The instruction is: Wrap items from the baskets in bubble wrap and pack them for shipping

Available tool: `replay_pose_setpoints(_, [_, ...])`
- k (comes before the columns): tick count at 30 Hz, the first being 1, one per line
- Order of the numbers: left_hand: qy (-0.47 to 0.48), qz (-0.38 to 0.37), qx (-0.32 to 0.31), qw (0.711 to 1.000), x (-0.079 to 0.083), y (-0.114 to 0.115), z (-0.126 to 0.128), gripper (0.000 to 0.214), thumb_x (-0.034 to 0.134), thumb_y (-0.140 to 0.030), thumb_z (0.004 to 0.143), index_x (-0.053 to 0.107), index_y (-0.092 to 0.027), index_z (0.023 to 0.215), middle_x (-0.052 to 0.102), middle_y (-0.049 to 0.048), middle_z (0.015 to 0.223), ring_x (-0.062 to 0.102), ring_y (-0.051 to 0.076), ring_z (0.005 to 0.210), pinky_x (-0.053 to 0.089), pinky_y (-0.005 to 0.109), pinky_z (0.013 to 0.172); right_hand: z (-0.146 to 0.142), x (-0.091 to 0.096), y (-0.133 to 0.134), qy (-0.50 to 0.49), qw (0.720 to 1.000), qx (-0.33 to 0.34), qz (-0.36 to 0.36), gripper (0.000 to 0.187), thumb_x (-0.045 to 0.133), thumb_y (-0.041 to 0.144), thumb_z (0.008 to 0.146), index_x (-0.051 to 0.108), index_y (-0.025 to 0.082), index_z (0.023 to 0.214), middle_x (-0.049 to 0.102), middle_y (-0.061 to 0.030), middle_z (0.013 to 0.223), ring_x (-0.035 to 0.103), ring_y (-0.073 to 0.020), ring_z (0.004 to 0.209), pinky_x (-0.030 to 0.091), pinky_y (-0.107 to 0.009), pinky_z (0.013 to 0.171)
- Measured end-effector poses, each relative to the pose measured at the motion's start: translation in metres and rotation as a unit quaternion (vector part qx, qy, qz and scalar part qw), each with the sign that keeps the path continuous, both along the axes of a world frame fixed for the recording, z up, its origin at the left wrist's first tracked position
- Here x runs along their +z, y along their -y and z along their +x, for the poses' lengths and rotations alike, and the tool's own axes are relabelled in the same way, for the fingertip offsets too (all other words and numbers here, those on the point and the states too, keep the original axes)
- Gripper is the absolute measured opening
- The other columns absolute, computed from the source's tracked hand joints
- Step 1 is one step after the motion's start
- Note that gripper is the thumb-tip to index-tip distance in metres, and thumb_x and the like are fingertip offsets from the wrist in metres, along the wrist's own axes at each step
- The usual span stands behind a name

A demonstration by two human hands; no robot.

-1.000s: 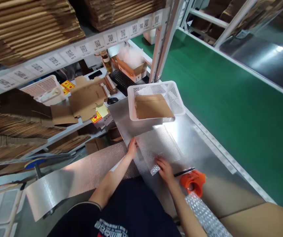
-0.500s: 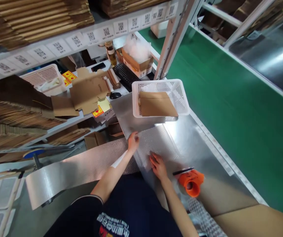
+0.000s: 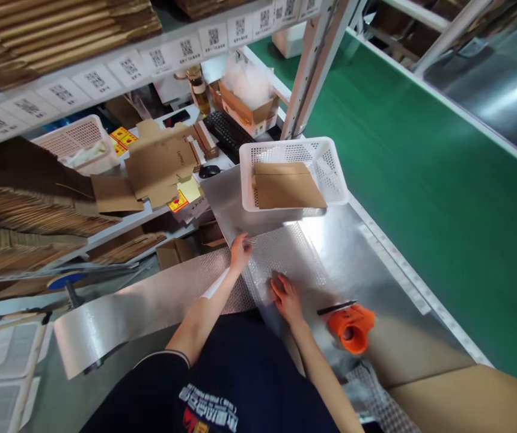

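A strip of clear bubble wrap (image 3: 291,255) lies on the metal tabletop and runs left, over the table's edge, to a roll (image 3: 88,337) on a stand. At the wrap's left side, my left hand (image 3: 240,251) has its fingers closed in a pinch on the wrap's edge. My right hand (image 3: 288,300) rests on the near part of the sheet, fingers slightly bent and apart. Right of that hand is an orange tape dispenser (image 3: 353,328), with a dark, slim pen-like object (image 3: 336,307) beside it.
Beyond the wrap stands a white perforated basket (image 3: 336,180) with a flat cardboard piece (image 3: 288,186) in it. Further left are a mouse (image 3: 209,171), a keyboard (image 3: 226,132) and an unfolded carton (image 3: 162,162). A shelf post (image 3: 306,78) rises beyond. Cardboard (image 3: 470,397) fills the near right.
My left hand has shifted slightly up and left at the wrap's edge. The right hand stays almost in place on the sheet. The whole view has tilted a little.
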State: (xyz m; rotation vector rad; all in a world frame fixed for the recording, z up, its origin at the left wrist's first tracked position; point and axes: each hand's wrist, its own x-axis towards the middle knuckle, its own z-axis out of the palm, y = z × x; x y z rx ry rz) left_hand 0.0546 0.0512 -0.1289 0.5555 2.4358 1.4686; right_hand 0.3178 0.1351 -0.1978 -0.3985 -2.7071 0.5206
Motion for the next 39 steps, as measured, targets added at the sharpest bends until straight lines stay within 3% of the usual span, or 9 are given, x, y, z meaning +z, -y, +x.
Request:
replay_pose_setpoints(5, [-0.052,-0.061,-0.006,0.997,0.014,-0.002,0.011,0.045,0.067,-0.006,0.083,0.07,-0.023,0.125,0.059,0.0145,0.141,0.056,0.034,0.136,0.043,0.055,0.119,0.001,0.005,0.005,0.037,0.999,-0.002,-0.02,0.045,0.061,0.034,0.1,0.066,0.028,0.145,0.058,-0.014,0.152,0.053,-0.0325,0.141,0.047,-0.054,0.117])
replay_pose_setpoints(11, [-0.135,-0.213,-0.212,0.944,0.037,0.023,-0.007,0.027,0.069,-0.016,0.09,0.081,-0.03,0.111,0.06,0.0108,0.148,0.052,0.036,0.138,0.038,0.057,0.12,0.01,0.02,0.011,0.089,0.995,0.042,-0.024,0.1,0.067,0.076,0.086,0.04,0.019,0.164,0.037,-0.0213,0.168,0.037,-0.0412,0.154,0.035,-0.062,0.124])
replay_pose_setpoints(18, [-0.171,-0.274,-0.34,0.883,0.052,0.043,-0.05,0.054,0.087,-0.031,0.08,0.074,-0.043,0.131,0.045,0.0052,0.166,0.032,0.038,0.157,0.011,0.063,0.13,0.005,0.026,0.011,0.1,0.994,0.004,-0.046,0.053,0.051,0.039,0.106,0.05,0.027,0.158,0.046,-0.0126,0.165,0.045,-0.0308,0.152,0.035,-0.057,0.125])
replay_pose_setpoints(25, [-0.197,-0.242,-0.373,0.874,0.048,-0.016,-0.059,0.054,0.085,-0.028,0.082,0.073,-0.039,0.133,0.045,0.0078,0.166,0.033,0.038,0.156,0.009,0.063,0.13,-0.006,0.046,-0.04,0.157,0.985,-0.037,-0.064,0.053,0.055,0.035,0.103,0.053,0.027,0.156,0.043,-0.0101,0.167,0.04,-0.0318,0.155,0.027,-0.06,0.127])
replay_pose_setpoints(29, [-0.206,-0.251,-0.43,0.843,0.055,-0.038,-0.066,0.058,0.081,-0.03,0.084,0.068,-0.037,0.141,0.046,0.0084,0.164,0.037,0.036,0.153,0.014,0.06,0.13,-0.009,0.069,-0.066,0.181,0.979,-0.041,-0.085,0.05,0.06,0.035,0.1,0.06,0.028,0.149,0.045,-0.01,0.166,0.041,-0.0327,0.154,0.027,-0.063,0.127])
replay_pose_setpoints(31, [-0.201,-0.272,-0.455,0.824,0.059,-0.042,-0.075,0.064,0.084,-0.031,0.081,0.067,-0.037,0.142,0.043,0.009,0.166,0.036,0.039,0.152,0.018,0.06,0.128,-0.004,0.083,-0.067,0.184,0.972,-0.107,-0.098,0.044,0.055,0.033,0.102,0.065,0.025,0.144,0.053,-0.0133,0.16,0.048,-0.0324,0.149,0.033,-0.06,0.125])
replay_pose_setpoints(33, [-0.193,-0.298,-0.471,0.808,0.062,-0.045,-0.085,0.069,0.087,-0.029,0.076,0.068,-0.038,0.142,0.039,0.0084,0.167,0.035,0.042,0.152,0.022,0.061,0.126,0.008,0.097,-0.062,0.203,0.934,-0.27,-0.116,0.045,0.044,0.031,0.106,0.065,0.017,0.143,0.063,-0.0209,0.146,0.059,-0.0326,0.137,0.045,-0.054,0.117])
replay_pose_setpoints(36, [-0.186,-0.312,-0.489,0.793,0.061,-0.049,-0.096,0.07,0.089,-0.029,0.075,0.068,-0.039,0.14,0.038,0.0059,0.168,0.032,0.042,0.152,0.023,0.06,0.125,0.029,0.108,-0.054,0.265,0.803,-0.511,-0.152,0.051,0.033,0.027,0.108,0.058,0.003,0.145,0.071,-0.0308,0.123,0.071,-0.0359,0.115,0.056,-0.051,0.097])
replay_pose_setpoints(39, [-0.187,-0.298,-0.499,0.792,0.062,-0.052,-0.099,0.069,0.09,-0.032,0.074,0.068,-0.04,0.139,0.038,0.0047,0.167,0.031,0.039,0.153,0.024,0.058,0.126,0.037,0.107,-0.054,0.303,0.745,-0.57,-0.169,0.051,0.037,0.02,0.105,0.053,-0.008,0.144,0.071,-0.0371,0.112,0.074,-0.041,0.106,0.057,-0.055,0.089])
